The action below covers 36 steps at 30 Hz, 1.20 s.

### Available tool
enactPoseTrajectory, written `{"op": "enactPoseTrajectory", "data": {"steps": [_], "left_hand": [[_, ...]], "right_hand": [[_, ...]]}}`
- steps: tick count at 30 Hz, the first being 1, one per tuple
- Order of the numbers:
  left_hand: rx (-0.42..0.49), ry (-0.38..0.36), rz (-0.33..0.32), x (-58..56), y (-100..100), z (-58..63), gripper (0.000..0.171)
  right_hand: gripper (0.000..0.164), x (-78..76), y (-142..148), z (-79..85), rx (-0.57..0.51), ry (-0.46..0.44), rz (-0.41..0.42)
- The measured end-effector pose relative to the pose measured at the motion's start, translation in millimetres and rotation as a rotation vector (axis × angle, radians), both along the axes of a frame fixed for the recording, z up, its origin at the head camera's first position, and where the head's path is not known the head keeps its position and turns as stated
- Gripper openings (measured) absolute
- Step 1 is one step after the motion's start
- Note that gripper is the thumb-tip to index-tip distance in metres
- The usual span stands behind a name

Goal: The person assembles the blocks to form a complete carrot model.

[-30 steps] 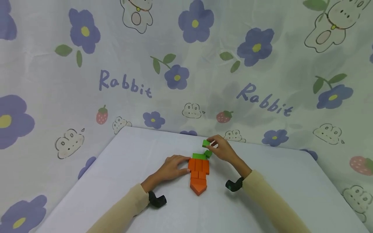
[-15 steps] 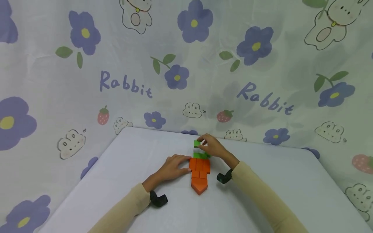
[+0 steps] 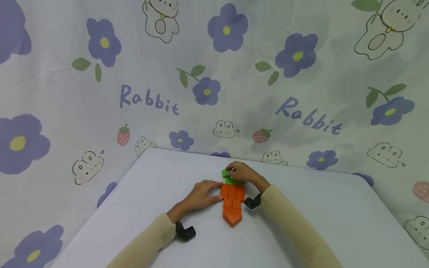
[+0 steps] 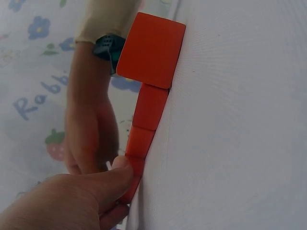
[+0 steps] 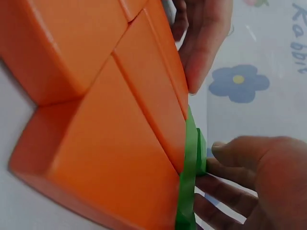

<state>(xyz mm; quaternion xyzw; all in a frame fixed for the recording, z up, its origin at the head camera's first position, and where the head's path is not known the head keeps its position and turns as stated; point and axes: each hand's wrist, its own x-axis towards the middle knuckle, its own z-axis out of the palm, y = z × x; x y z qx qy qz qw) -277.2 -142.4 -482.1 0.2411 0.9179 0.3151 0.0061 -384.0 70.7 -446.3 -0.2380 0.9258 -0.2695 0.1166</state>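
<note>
Orange blocks (image 3: 232, 192) lie flat on the white table, fitted into a carrot-like shape with a pointed orange block (image 3: 232, 216) at the near end. A long green block (image 3: 229, 181) lies against their far edge. Just beyond it, my right hand (image 3: 244, 172) pinches a small green block (image 3: 225, 174) at fingertip height. Another green piece beside the long one is mostly hidden by that hand. The thumb and fingertips of my left hand (image 3: 199, 195) touch the left side of the orange blocks; in the left wrist view the left thumb (image 4: 120, 175) lies along them.
The white table (image 3: 174, 167) stretches out around the blocks. Behind it hangs a cloth (image 3: 241, 104) printed with purple flowers and rabbits. Dark straps with camera mounts (image 3: 185, 231) sit on both wrists.
With the small green block, my right hand has moved left, then down and nearer to the long green block. My left hand has stayed at the orange blocks.
</note>
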Motion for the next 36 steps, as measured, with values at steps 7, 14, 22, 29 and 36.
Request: {"op": "enactPoseTrajectory", "data": {"steps": [7, 14, 22, 29, 36], "left_hand": [[-0.009, 0.016, -0.009, -2.1, 3, 0.3, 0.056], [-0.016, 0.032, -0.012, -4.4, 5, -0.6, 0.057], [0.003, 0.038, -0.027, -3.3, 3, -2.3, 0.057], [0.0, 0.048, -0.031, -9.6, 7, -2.2, 0.058], [0.006, -0.039, -0.005, -1.2, 11, -9.9, 0.068]], "right_hand": [[0.022, 0.3, 5, -2.8, -0.024, 0.028, -0.001], [0.021, -0.2, 6, -2.5, -0.023, 0.036, 0.009], [0.022, -1.7, 5, -9.3, -0.023, 0.021, 0.014], [0.024, 2.0, 12, -7.7, -0.086, 0.102, -0.024], [0.024, 47.8, 30, -11.6, -0.296, 0.099, -0.138]]}}
